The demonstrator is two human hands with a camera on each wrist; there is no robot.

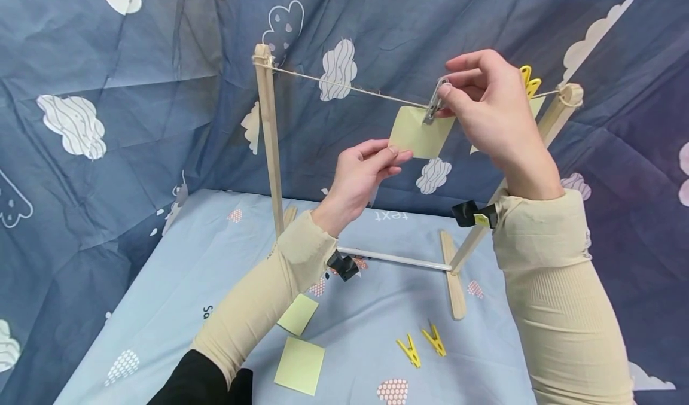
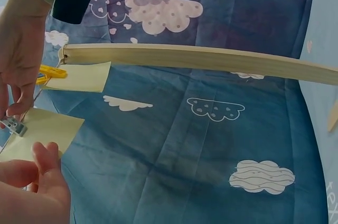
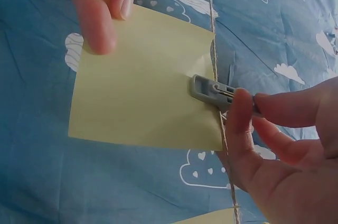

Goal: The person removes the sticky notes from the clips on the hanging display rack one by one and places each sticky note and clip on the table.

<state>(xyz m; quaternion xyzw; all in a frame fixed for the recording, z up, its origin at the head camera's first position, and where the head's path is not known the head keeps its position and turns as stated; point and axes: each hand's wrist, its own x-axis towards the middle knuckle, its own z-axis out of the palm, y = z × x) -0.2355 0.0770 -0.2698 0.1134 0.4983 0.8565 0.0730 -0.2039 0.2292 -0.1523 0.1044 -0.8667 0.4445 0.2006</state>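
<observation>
A yellow paper square (image 1: 413,131) hangs at the twine (image 1: 344,85), its top edge against the string. My right hand (image 1: 497,109) pinches a grey clothespin (image 3: 214,92) whose jaws sit over the paper's top edge and the twine. At the paper's lower left corner, my left hand (image 1: 366,174) holds the sheet between thumb and fingers. Farther right on the string, a yellow clothespin (image 2: 53,72) bears a second paper square (image 2: 87,77), mostly hidden behind the right hand in the head view.
Wooden posts (image 1: 269,142) hold up the twine, joined low down by a white rod (image 1: 395,258). On the blue cloth lie two yellow clothespins (image 1: 410,351) and yellow paper squares (image 1: 299,366). A dark cloud-print curtain (image 1: 161,46) stands behind.
</observation>
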